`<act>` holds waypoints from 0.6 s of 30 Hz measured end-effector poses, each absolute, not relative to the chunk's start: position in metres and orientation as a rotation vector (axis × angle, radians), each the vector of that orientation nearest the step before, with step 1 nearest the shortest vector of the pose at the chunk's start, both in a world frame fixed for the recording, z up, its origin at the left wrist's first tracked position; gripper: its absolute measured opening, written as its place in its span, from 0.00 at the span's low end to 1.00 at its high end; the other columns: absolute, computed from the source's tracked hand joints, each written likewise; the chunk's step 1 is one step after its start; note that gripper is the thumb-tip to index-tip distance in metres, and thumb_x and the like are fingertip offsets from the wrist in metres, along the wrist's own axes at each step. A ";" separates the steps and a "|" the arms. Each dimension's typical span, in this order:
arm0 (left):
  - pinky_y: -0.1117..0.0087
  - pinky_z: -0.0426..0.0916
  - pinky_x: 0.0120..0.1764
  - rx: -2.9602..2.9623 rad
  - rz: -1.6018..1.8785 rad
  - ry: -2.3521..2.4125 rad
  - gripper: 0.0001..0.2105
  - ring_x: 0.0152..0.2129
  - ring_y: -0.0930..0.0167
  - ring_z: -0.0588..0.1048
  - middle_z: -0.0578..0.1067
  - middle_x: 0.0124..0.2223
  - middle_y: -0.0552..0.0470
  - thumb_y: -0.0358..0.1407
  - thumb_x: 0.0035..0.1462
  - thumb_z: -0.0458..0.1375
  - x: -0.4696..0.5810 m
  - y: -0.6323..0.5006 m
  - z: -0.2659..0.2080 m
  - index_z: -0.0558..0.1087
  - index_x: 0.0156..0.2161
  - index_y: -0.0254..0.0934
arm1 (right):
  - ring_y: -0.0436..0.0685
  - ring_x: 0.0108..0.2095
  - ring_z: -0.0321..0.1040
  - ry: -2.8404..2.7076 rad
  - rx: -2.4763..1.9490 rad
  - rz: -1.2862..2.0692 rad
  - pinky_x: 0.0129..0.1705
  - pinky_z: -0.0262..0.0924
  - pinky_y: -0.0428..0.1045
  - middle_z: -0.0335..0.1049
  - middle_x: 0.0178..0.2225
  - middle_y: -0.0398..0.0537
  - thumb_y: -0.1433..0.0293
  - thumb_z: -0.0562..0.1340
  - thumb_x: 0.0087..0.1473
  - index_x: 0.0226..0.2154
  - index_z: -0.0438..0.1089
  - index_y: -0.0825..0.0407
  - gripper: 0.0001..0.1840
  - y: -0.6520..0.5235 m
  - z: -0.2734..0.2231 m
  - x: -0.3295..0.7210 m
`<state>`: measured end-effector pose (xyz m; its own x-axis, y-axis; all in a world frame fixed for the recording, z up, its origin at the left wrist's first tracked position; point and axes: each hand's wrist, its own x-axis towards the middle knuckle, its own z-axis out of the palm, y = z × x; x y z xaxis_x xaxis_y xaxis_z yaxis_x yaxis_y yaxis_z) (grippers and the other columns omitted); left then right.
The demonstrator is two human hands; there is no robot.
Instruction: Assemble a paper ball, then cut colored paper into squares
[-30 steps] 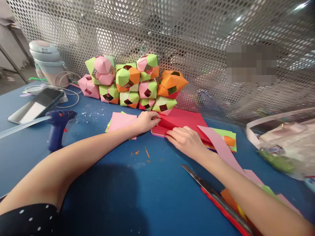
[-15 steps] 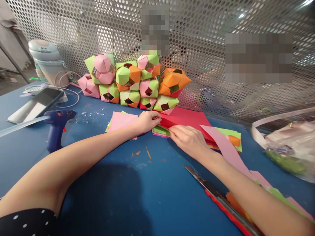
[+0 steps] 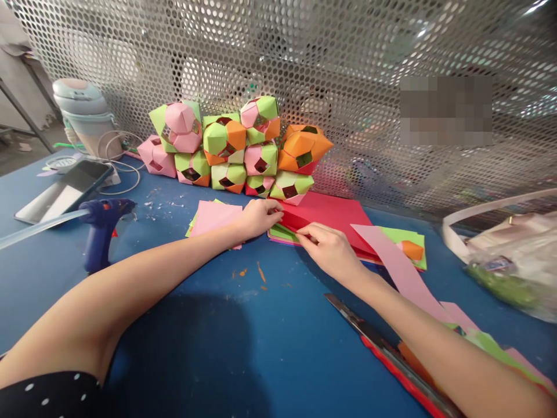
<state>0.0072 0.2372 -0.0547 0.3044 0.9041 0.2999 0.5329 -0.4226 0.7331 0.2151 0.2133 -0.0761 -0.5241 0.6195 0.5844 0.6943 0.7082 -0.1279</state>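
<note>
A stack of coloured paper with a red sheet on top lies on the blue table, and green sheets show under its lifted front edge. My left hand pinches the left corner of the red sheet. My right hand is closed on the sheet's front edge, thumb and fingers together. Under my left wrist is a small pile of pink and green paper squares. Just behind the stack, folded paper balls in pink, green and orange are piled against a perforated metal panel.
At the left are a blue glue gun, a phone, a cable and a tumbler. A utility knife lies at front right beside paper strips. A plastic bag sits at far right.
My right hand has shifted slightly along the red sheet's front edge, its fingers a little more raised. My left hand keeps its hold. The view has tilted slightly.
</note>
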 end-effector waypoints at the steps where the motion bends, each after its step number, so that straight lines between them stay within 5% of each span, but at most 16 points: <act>1: 0.75 0.67 0.33 2.073 0.963 1.267 0.09 0.29 0.72 0.75 0.80 0.33 0.51 0.32 0.58 0.55 0.007 0.237 -0.054 0.78 0.35 0.33 | 0.54 0.27 0.70 -2.296 -0.990 -0.131 0.31 0.62 0.49 0.73 0.27 0.46 0.70 0.56 0.61 0.29 0.69 0.50 0.10 0.213 -0.075 0.215; 18: 0.75 0.69 0.33 2.194 0.953 1.270 0.08 0.28 0.72 0.75 0.79 0.33 0.53 0.28 0.51 0.57 0.006 0.247 -0.064 0.77 0.37 0.35 | 0.57 0.34 0.74 -2.388 -0.879 -0.251 0.38 0.66 0.51 0.76 0.37 0.52 0.72 0.54 0.63 0.37 0.73 0.52 0.12 0.202 -0.076 0.220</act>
